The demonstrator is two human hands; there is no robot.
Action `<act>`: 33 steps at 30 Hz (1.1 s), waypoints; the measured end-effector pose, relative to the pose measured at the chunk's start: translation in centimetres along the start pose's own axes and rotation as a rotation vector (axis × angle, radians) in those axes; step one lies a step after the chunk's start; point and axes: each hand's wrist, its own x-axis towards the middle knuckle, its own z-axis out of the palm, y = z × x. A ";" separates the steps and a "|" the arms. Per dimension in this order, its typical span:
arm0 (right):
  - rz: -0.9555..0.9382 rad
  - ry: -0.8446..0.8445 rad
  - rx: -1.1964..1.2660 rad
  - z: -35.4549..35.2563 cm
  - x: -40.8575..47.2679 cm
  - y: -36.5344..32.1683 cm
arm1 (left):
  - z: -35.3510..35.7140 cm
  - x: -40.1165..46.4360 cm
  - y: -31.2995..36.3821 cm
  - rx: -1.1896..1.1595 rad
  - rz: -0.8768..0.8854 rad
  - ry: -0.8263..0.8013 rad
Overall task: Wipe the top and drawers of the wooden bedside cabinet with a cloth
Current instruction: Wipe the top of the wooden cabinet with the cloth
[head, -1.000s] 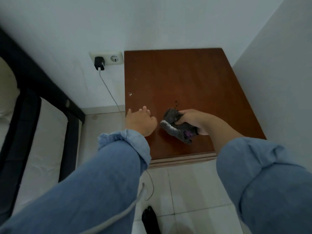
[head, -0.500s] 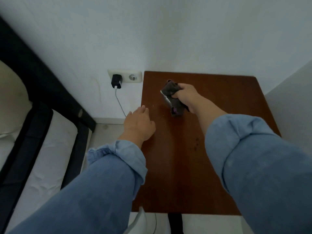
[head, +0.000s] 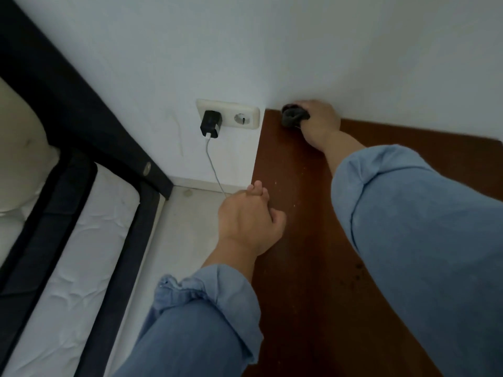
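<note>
Right hand (head: 319,123) is gripping my soft, light, bunched dark grey cloth (head: 293,117), pressing it onto the brown wooden cabinet top's (head: 304,268) back corner.

The brown wooden bedside cabinet (head: 313,268) stands against the white wall (head: 272,50), with a bunched dark grey cloth (head: 292,115) on its far left corner under the right hand (head: 319,123). The left hand (head: 249,221) rests at the cabinet's left edge. Left of the cabinet, a white double wall socket (head: 242,118) holds a black charger plug (head: 211,123); the black-framed bed (head: 68,213) lies further left.
</note>
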 end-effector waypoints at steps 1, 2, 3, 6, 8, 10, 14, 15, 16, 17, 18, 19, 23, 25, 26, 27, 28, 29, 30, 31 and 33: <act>-0.023 0.016 -0.019 0.2 -0.6 0.1 | 0.0 0.1 0.0 0.005 0.001 -0.001; -0.032 0.022 -0.024 0.3 -1.5 0.2 | 0.0 0.2 -0.1 0.010 -0.002 -0.007; -0.034 0.021 -0.015 0.5 -2.7 0.3 | 0.0 0.2 -0.1 0.011 -0.009 -0.013; -0.063 0.010 0.044 1.5 -7.7 0.5 | 0.0 0.1 -0.1 -0.011 -0.030 -0.026; -0.072 0.011 0.093 2.5 -11.4 0.9 | 0.0 0.0 0.1 -0.025 -0.037 -0.030; -0.062 0.018 0.126 3.1 -15.2 1.2 | -0.1 0.0 0.2 -0.036 -0.039 -0.039; -0.068 0.012 0.123 4.2 -20.4 1.2 | 0.0 -0.2 -0.2 -0.011 -0.009 -0.080; -0.069 0.003 0.124 4.2 -20.9 1.2 | -0.1 -0.3 -0.2 -0.006 0.000 -0.087; -0.068 -0.009 0.126 4.2 -21.0 1.2 | -0.2 -0.3 -0.2 -0.002 0.011 -0.098; -0.062 -0.019 0.124 4.1 -21.0 1.2 | -0.4 -0.4 -0.1 -0.001 0.024 -0.107; -0.053 -0.027 0.125 4.0 -20.9 1.4 | -0.7 -0.7 0.1 -0.002 0.037 -0.114; -0.047 -0.034 0.129 4.1 -20.8 1.5 | -1.1 -1.2 0.2 -0.005 0.048 -0.117; -0.018 -0.031 0.124 4.5 -20.2 1.8 | -1.3 -6.1 -0.3 -0.015 0.064 -0.149; 0.001 -0.032 0.116 4.5 -20.2 1.5 | -1.1 -9.3 -0.7 -0.010 0.075 -0.178; 0.017 -0.045 0.109 4.3 -20.3 1.4 | -0.9 -10.8 -0.8 -0.005 0.090 -0.193; 0.024 -0.057 0.097 4.2 -20.4 1.2 | -0.8 -12.1 -0.8 0.000 0.106 -0.209; 0.031 -0.071 0.087 4.0 -20.4 1.1 | -0.6 -13.2 -0.9 0.002 0.117 -0.224; 0.032 -0.078 0.082 3.8 -20.3 1.0 | -0.3 -14.1 -1.0 0.006 0.121 -0.237; 0.033 -0.077 0.083 3.6 -20.3 0.9 | 0.1 -14.8 -1.1 0.009 0.119 -0.250; 0.028 -0.070 0.080 3.5 -20.3 0.8 | 0.4 -15.2 -1.2 0.015 0.117 -0.263; 0.022 -0.056 0.075 3.5 -20.8 0.6 | 1.0 -15.5 -1.5 0.023 0.121 -0.275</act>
